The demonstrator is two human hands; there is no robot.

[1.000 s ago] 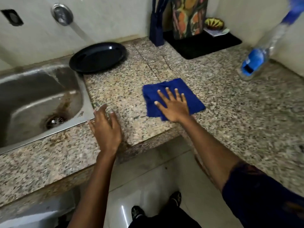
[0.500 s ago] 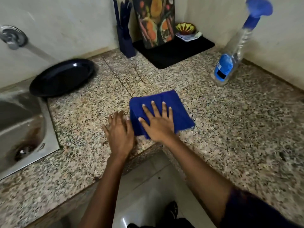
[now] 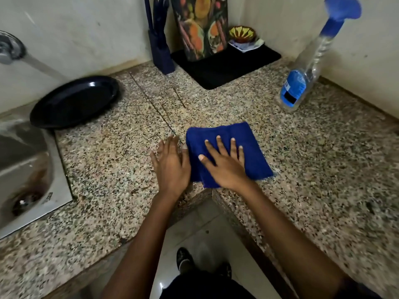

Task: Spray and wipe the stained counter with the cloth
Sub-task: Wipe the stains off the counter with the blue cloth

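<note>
A folded blue cloth (image 3: pixel 244 134) lies flat on the speckled granite counter (image 3: pixel 121 152) near its inner corner. My right hand (image 3: pixel 226 165) presses on the cloth with fingers spread and straight. My left hand (image 3: pixel 170 165) rests flat on the bare counter, its fingers straight and right beside the cloth's left edge. A clear spray bottle (image 3: pixel 302 78) with a blue label and blue trigger head stands by the right wall, out of both hands. Brownish stains show along the counter's front edge and near the sink.
A steel sink (image 3: pixel 26 169) with a rusty drain lies at the left, a tap (image 3: pixel 10 50) above it. A black plate (image 3: pixel 75 102) sits behind it. At the back corner stand a knife block (image 3: pixel 162 55), a patterned board (image 3: pixel 203 26) and a small bowl (image 3: pixel 241 34) on a black mat (image 3: pixel 226 65).
My left hand slid right along the counter until it lay beside the cloth. The right hand stayed pressed on the cloth. The view swung right, bringing the bottle fully into sight.
</note>
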